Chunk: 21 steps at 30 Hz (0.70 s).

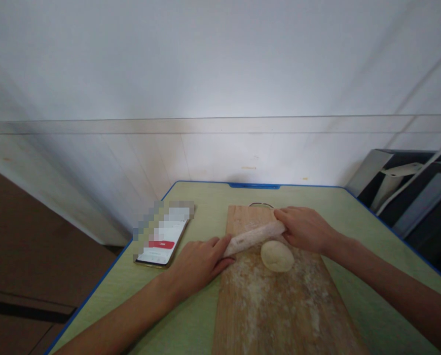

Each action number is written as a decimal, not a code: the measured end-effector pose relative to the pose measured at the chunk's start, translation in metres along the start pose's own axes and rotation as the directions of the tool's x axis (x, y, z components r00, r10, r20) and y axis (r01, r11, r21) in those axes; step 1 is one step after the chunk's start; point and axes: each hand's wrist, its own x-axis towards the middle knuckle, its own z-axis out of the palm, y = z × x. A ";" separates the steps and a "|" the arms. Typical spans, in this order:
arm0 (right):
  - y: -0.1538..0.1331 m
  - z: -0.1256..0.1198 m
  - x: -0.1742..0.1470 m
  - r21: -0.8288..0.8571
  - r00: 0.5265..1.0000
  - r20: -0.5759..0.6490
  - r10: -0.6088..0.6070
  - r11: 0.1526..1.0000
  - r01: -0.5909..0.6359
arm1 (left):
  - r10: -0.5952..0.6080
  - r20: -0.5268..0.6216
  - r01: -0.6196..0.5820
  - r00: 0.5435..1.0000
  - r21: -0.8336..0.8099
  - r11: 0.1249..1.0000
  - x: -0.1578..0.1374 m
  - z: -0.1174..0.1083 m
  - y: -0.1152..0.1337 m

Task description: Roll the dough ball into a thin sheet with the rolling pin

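Note:
A floury rolling pin (256, 237) lies slantwise over the far part of a wooden cutting board (268, 315), its right end farther from me. My left hand (203, 261) is closed round the left end, and my right hand (304, 229) grips the right end. Just on the near side of the pin rests a flattened round of pale dough (277, 256). The dough is close to my right hand, and the pin's ends are hidden under my fingers. White flour is smeared across the board.
The board is on a green table (191, 315) with a blue edge. Left of it lies a smartphone (164, 236) with a lit screen, partly blurred out. A white wall (220, 153) stands behind the table. Dark and grey items (423, 197) with a white cable are at the right.

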 end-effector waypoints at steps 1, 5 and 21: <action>0.001 -0.005 -0.001 -0.024 1.000 -0.011 0.009 1.000 -0.009 | -0.004 -0.011 0.005 1.000 0.036 0.999 0.002 -0.004 0.000; 0.007 -0.027 -0.013 -0.133 0.997 -0.068 0.028 0.990 -0.037 | 0.014 -0.057 -0.005 0.998 0.152 0.988 0.009 -0.028 0.001; -0.003 -0.007 -0.076 -0.085 0.978 -0.201 0.052 0.994 -0.070 | 0.179 -0.009 -0.175 0.984 0.171 0.970 0.015 -0.025 0.017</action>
